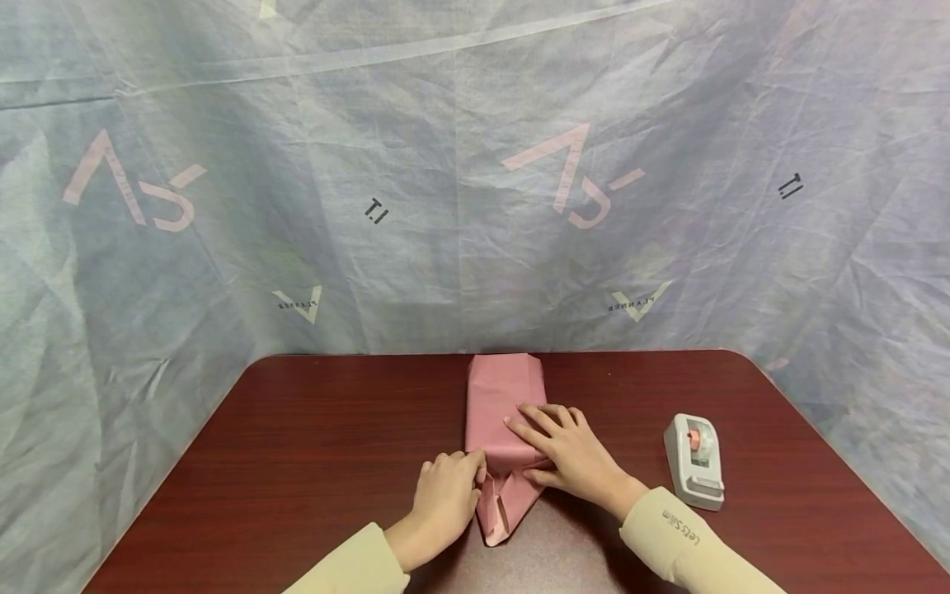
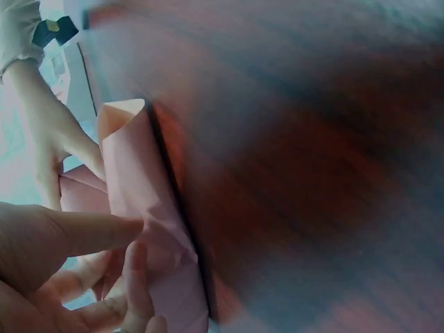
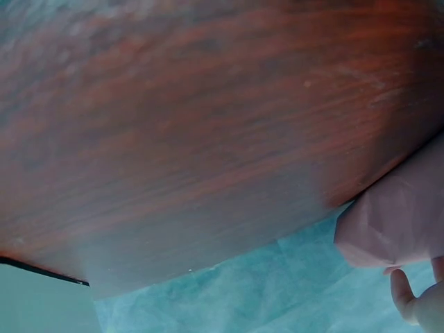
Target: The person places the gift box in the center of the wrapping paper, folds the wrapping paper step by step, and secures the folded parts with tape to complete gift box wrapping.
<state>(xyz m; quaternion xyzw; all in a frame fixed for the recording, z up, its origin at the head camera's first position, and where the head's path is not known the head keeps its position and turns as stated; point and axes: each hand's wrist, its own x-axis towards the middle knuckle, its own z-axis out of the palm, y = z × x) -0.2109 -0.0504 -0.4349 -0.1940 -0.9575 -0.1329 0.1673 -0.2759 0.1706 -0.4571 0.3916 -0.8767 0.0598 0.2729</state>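
A long package wrapped in pink paper [image 1: 499,404] lies lengthwise on the table. At its near end the paper narrows into a pointed flap [image 1: 512,499] whose pale inner side shows. My left hand [image 1: 444,499] is at the near left corner, bent fingers and thumb pinching the paper's side fold. The left wrist view has its fingertips right at creases in the pink paper [image 2: 132,166], beside the open paper end. My right hand [image 1: 575,454] rests on the package's right side with fingers spread, the thumb lower, by the flap.
To the right on the dark red wooden table [image 1: 334,421] stands a white tape dispenser [image 1: 696,462] with a roll in it. A grey printed cloth [image 1: 445,272] hangs behind the table's far edge and along both sides.
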